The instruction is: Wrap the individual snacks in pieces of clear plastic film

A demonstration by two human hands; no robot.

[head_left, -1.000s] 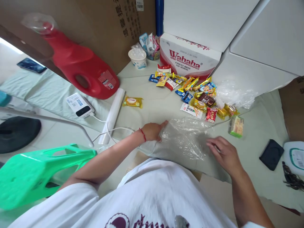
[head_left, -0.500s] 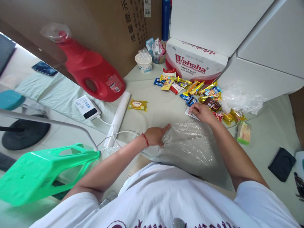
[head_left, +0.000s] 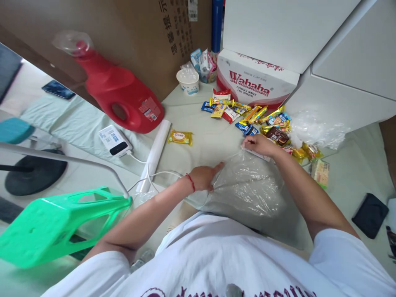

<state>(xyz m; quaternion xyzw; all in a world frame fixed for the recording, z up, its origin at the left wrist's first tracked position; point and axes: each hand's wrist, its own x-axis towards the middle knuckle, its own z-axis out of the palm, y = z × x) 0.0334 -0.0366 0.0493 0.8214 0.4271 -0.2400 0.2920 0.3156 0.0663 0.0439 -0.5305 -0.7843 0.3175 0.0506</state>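
Note:
A clear plastic bag (head_left: 250, 185) is spread flat in front of my body. At its left edge, my left hand (head_left: 204, 178) grips the film, index finger stretched out along it; the other fingers are partly hidden. My right hand (head_left: 258, 145) pinches the bag's far edge, thumb and fingers pressed together, and draws the film up into a taut peak. A white packet (head_left: 259, 155) lies under this hand, mostly covered. Just beyond the right hand are several wrapped snacks, including a brown packet (head_left: 278, 135) and blue packets (head_left: 246, 128). One yellow snack pack (head_left: 180, 137) lies apart on the left.
Behind the snacks stands a Wahaha carton (head_left: 256, 82), with a paper cup (head_left: 188, 81) to its left. A red jug (head_left: 123, 95), white roll (head_left: 154, 156), power bank (head_left: 115, 140) with cable and green stool (head_left: 62, 222) are leftward. Crumpled plastic (head_left: 321, 128) lies rightward.
My right hand has shifted slightly left from the white packet to the bag's far edge, and the film there is now lifted and pulled tight. My left hand has stayed almost still.

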